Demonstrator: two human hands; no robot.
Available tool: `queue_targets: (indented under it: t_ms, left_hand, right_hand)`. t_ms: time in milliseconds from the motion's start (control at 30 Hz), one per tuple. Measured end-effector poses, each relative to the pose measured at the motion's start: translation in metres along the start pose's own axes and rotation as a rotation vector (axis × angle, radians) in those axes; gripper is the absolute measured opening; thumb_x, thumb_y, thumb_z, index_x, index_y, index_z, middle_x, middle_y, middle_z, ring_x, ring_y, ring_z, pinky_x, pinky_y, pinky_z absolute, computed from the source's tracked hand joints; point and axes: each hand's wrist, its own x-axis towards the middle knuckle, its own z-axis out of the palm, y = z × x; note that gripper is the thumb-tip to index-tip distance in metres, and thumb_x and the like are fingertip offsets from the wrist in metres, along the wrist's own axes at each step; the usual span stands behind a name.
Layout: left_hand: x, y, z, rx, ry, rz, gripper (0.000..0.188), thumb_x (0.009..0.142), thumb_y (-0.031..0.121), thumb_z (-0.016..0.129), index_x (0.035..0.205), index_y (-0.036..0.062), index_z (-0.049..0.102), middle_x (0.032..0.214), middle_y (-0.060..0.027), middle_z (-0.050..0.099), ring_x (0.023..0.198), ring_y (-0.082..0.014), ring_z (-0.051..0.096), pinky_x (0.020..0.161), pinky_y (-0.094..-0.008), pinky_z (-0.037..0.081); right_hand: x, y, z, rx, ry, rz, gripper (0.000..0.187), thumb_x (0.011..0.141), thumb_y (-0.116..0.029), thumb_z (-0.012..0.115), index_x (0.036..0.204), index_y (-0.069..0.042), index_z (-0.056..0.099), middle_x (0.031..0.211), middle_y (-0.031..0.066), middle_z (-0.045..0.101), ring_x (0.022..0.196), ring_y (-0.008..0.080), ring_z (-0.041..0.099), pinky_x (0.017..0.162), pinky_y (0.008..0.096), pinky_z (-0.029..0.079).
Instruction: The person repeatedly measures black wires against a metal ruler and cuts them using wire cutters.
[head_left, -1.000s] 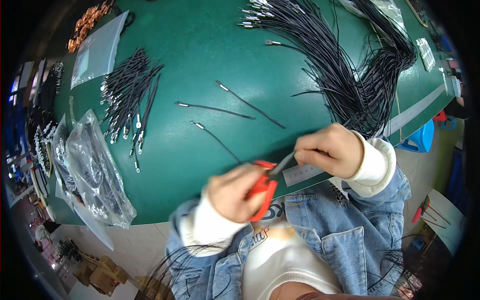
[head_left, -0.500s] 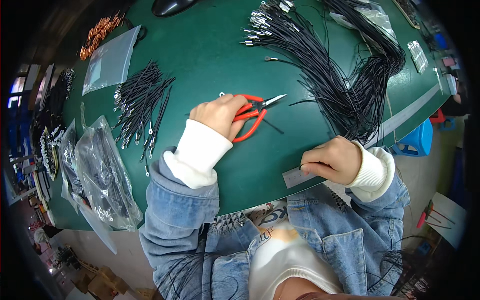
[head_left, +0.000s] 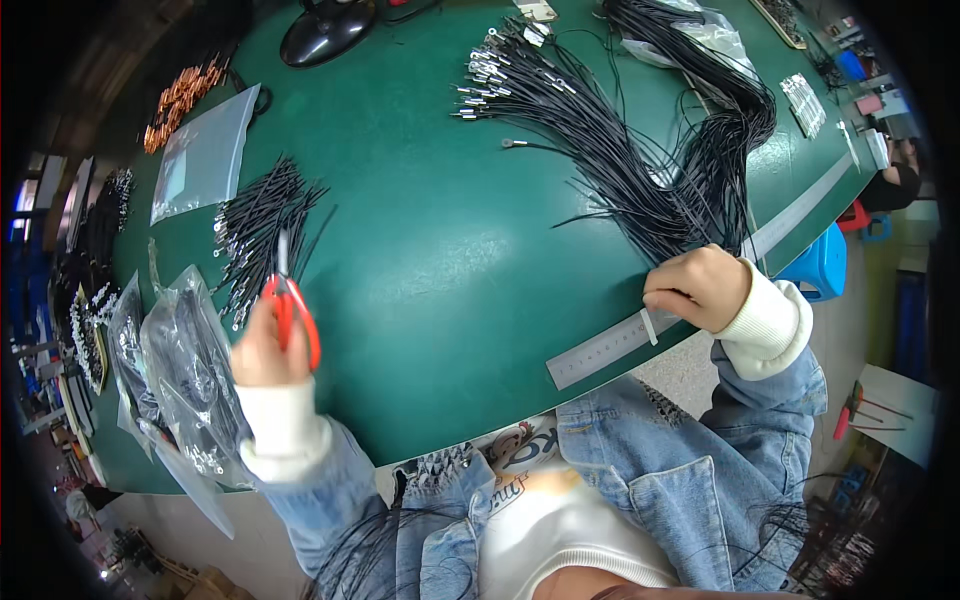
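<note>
My left hand [head_left: 265, 350], smeared a little by motion, is closed round the red handles of small cutters [head_left: 312, 332]. Their metal tip points away from me, over the near right edge of a pile of short black wires [head_left: 265, 205] with metal ring terminals. Over at the right, my right hand [head_left: 702, 288] is closed with its fingertips pressed together, and what they pinch is hidden. It rests above a steel ruler [head_left: 590, 362] at the table's front edge, beside a white strip [head_left: 649, 326] across the ruler. Just beyond it lies a thick bundle of long black wires [head_left: 640, 175].
Clear plastic bags of parts [head_left: 190, 350] lie at the left edge. Farther back are a flat bag [head_left: 205, 155], copper-coloured pieces [head_left: 185, 100] and a black round base [head_left: 325, 35]. A blue stool [head_left: 822, 262] stands beyond the table's right edge.
My left hand has carried the cutters leftward from mid-table to the short-wire pile. My right hand has shifted slightly right and away, uncovering more ruler. The whole view has shifted somewhat.
</note>
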Motion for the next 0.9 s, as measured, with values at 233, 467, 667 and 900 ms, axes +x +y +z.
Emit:
queue_targets:
  t_ms: [233,467,667,900]
  left_hand:
    - [-0.057,0.017,0.008,-0.059,-0.166,-0.022,0.023,0.072,0.007,0.072,0.094,0.0042,0.064,0.067,-0.0111,0.059,0.052,-0.0236,0.057,0.049,-0.0336,0.045]
    - [-0.066,0.032,0.009,-0.005,0.061,0.202,0.027,0.070,0.002,0.071,0.096,0.0026,0.064,0.095,-0.0127,0.058,0.080,-0.0283,0.057,0.068,-0.0366,0.047]
    - [-0.075,0.042,0.009,-0.096,0.005,0.209,0.026,0.071,-0.001,0.069,0.096,0.0001,0.063,0.099,-0.0140,0.057,0.084,-0.0297,0.055,0.072,-0.0359,0.046]
    - [-0.075,0.051,0.015,-0.107,-0.016,0.256,0.029,0.068,0.002,0.072,0.095,0.0021,0.063,0.098,-0.0130,0.057,0.084,-0.0295,0.056,0.070,-0.0363,0.047]
  right_hand:
    - [0.036,-0.016,-0.024,-0.055,0.261,-0.228,0.015,0.083,-0.019,0.063,0.081,-0.004,0.067,0.077,0.0107,0.064,0.072,0.0276,0.061,0.063,0.0367,0.049]
    - [0.104,0.049,-0.029,-0.505,0.826,0.147,0.024,0.078,-0.027,0.070,0.091,-0.007,0.064,0.084,0.0071,0.060,0.088,0.0271,0.058,0.077,0.0364,0.047]
    - [0.113,0.059,-0.029,-0.456,0.811,0.227,0.018,0.078,-0.026,0.068,0.081,-0.008,0.068,0.074,0.0063,0.060,0.084,0.0264,0.059,0.073,0.0371,0.048]
    - [0.097,0.026,-0.042,0.029,0.831,0.092,0.012,0.083,-0.016,0.065,0.086,-0.006,0.069,0.089,0.0063,0.067,0.075,0.0172,0.062,0.068,0.0295,0.049]
